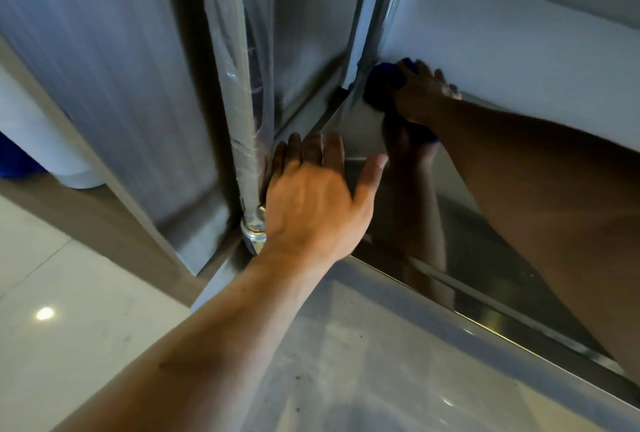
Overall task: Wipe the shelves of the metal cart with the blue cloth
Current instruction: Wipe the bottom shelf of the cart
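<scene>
The right hand point(420, 94) reaches deep under the upper tier of the shiny stainless-steel cart point(433, 345), its fingers point(446, 80) clutching the crumpled dark blue cloth point(381, 85) pressed into the far left corner of the mirror-like lower shelf point(485, 224). The left hand point(311, 203) rests spread and relaxed at the shelf's near corner, beside the film-wrapped metal post point(242, 141). The unwiped shelf probably stretches rightward from the cloth, so the right hand leads.

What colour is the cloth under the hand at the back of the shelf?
Dark blue. The cloth shows only in the head view, bunched under the right hand in the shelf's far corner.
</scene>
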Action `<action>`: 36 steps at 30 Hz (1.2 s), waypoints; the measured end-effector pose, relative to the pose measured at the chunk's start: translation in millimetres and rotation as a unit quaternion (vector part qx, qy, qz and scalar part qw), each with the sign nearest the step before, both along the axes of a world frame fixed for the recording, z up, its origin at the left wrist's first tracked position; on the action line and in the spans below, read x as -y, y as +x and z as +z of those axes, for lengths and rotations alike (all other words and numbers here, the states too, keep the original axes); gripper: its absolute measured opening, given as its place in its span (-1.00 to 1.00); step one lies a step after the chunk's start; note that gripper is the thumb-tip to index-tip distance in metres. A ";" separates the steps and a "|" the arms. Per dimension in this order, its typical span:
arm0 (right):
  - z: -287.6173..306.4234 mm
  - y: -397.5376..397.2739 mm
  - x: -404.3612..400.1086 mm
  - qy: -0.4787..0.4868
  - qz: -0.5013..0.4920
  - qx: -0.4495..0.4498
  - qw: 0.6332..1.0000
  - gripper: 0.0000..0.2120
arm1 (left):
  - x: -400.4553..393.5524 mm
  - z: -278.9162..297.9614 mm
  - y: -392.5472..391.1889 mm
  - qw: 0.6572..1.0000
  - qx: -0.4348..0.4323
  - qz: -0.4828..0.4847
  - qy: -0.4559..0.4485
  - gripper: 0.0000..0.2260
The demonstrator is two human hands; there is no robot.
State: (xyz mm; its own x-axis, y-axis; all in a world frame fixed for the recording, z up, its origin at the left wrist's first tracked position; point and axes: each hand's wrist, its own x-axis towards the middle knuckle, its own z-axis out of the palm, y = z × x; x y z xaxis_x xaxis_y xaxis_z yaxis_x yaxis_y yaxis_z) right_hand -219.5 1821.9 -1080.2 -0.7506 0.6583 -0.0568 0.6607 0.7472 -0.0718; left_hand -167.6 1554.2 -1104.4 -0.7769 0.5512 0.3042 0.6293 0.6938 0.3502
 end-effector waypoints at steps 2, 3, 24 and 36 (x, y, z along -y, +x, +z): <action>-0.1 -2.9 -0.9 -0.007 -0.018 -0.008 1.000 -0.42 | 0.4 0.0 0.9 1.000 -0.001 0.001 -0.004 -0.23; -0.3 -2.4 -0.5 -0.003 -0.018 -0.012 1.000 -0.42 | 0.0 0.0 0.9 1.000 -0.004 0.001 -0.009 -0.24; 2.6 167.3 140.7 -0.014 0.165 -0.026 0.986 -0.44 | 2.8 6.6 1.4 0.998 0.027 -0.021 0.053 -0.39; -1.7 254.6 174.8 0.012 0.229 0.038 0.973 -0.36 | 2.6 9.6 8.6 0.999 0.020 -0.032 0.033 -0.55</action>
